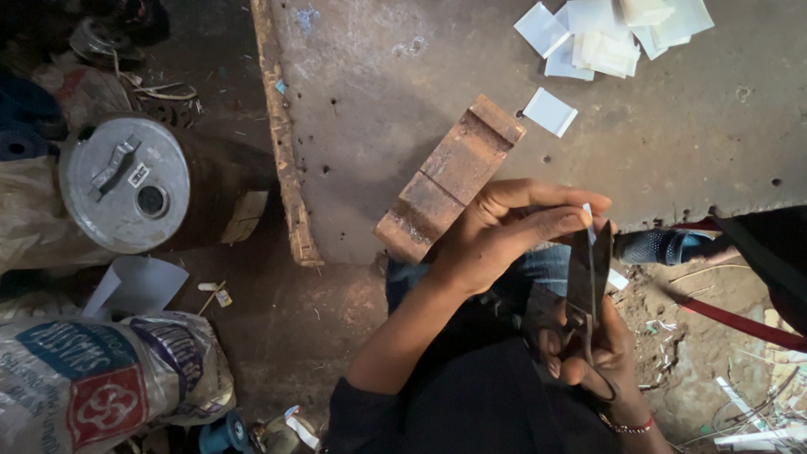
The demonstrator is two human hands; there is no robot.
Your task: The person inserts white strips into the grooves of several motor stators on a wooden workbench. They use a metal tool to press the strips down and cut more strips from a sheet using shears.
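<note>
Above the lap, just off the near edge of the worn grey metal slab (437, 76), a small white sheet piece (588, 225) is pinched between the thumb and fingertips of the left hand (496, 240). It is held edge-on, so only a thin sliver is seen, right against the open blades of the large dark metal shears (587, 282). The shears are gripped at their handles by the right hand (588, 357), whose fingers are curled through and around the loops.

The step in hand is judged to be a cut or trim of the held piece. A steady pinch and a square feed into the blades seem called for next, with the fingertips kept clear of the edges; whether the blades already bite cannot be told.

On the slab a rusty stepped iron block (450, 176) is seen, a single cut white square (551, 111) beyond it, and a heap of cut white squares (609, 34) at the far edge. A round grey drum lid (124, 183) is seen at the left.
</note>
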